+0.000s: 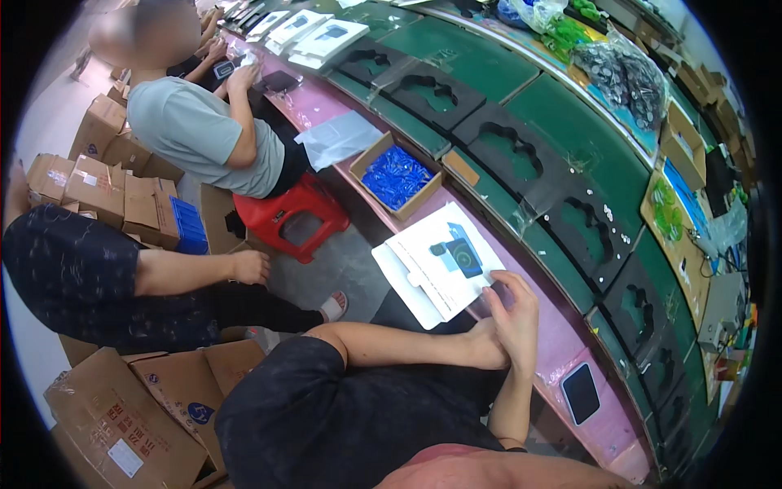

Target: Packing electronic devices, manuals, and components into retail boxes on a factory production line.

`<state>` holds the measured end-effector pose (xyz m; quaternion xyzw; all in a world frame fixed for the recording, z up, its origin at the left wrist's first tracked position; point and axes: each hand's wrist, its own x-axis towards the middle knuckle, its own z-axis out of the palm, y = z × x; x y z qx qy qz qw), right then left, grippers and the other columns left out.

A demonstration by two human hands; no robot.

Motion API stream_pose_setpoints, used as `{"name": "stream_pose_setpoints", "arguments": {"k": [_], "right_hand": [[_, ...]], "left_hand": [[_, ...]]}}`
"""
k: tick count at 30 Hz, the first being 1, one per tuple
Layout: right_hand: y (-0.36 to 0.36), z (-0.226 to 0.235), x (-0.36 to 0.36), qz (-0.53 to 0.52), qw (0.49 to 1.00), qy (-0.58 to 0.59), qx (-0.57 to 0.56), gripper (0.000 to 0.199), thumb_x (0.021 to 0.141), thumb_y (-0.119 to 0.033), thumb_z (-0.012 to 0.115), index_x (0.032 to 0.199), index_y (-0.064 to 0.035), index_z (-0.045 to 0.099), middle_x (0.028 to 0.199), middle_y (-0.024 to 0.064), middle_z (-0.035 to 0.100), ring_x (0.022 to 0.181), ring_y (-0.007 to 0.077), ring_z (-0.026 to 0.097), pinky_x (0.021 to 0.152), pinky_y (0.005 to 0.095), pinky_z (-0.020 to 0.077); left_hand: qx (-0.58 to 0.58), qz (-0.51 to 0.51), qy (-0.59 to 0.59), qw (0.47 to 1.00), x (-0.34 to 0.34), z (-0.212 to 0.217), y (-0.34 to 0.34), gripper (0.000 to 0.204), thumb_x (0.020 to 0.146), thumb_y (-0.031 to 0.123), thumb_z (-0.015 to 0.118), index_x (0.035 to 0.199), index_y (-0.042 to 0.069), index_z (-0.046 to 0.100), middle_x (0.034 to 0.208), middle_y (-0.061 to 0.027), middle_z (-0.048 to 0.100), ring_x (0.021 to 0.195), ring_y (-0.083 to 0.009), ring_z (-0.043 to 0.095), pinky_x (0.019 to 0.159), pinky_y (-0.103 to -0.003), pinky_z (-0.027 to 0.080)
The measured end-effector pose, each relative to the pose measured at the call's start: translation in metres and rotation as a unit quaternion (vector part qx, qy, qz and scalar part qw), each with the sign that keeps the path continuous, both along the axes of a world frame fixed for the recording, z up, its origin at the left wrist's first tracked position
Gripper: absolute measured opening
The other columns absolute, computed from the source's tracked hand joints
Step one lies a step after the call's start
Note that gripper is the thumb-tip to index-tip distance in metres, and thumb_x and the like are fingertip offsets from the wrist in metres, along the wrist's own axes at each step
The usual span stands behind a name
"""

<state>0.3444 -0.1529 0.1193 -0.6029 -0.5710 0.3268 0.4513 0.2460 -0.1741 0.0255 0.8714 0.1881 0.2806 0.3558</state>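
A white printed carton (440, 259) with a picture of a dark device on its face lies tilted at the edge of the pink bench, a flap sticking out on its near left side. My right hand (518, 316) is at the carton's lower right corner, thumb and fingers apart, fingertips by the edge. Behind my right wrist sits my left hand (487, 345), its fingers hidden from sight. A smartphone (580, 394) with a dark screen and light rim rests on the bench to the right of my hands.
A cardboard tray (432, 186) of blue packets and a translucent bag (338, 140) lie farther up the bench. Black foam inserts (582, 232) line the green conveyor (562, 106). A person (199, 122) sits by a red stool (297, 218); another person's hand (251, 266) is at left. Cartons (122, 416) stand lower left.
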Motion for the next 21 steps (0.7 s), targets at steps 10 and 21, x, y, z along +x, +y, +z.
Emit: {"name": "stream_pose_setpoints", "arguments": {"k": [10, 21], "right_hand": [[0.012, -0.034, 0.007, 0.005, 0.998, -0.012, -0.059, 0.051, 0.088, -0.012, 0.080, 0.133, 0.0056, 0.065, 0.157, 0.0230, 0.054, 0.144, 0.0368, 0.053, 0.120, 0.0431, 0.0410], [0.012, -0.037, 0.004, 0.024, 0.997, 0.002, -0.073, 0.056, 0.090, -0.013, 0.080, 0.140, 0.0057, 0.062, 0.150, 0.0259, 0.060, 0.141, 0.0383, 0.057, 0.121, 0.0426, 0.0415]], "left_hand": [[0.067, -0.064, 0.147, 0.985, -0.004, 0.006, 0.006, 0.023, 0.088, 0.027, 0.067, 0.099, 0.008, 0.073, 0.094, -0.0156, 0.073, 0.091, -0.0383, 0.070, 0.083, -0.052, 0.054], [0.023, -0.021, 0.104, 0.994, -0.008, 0.004, 0.004, 0.018, 0.086, 0.022, 0.067, 0.094, 0.008, 0.073, 0.089, -0.0165, 0.072, 0.085, -0.0391, 0.071, 0.078, -0.053, 0.055]]}}
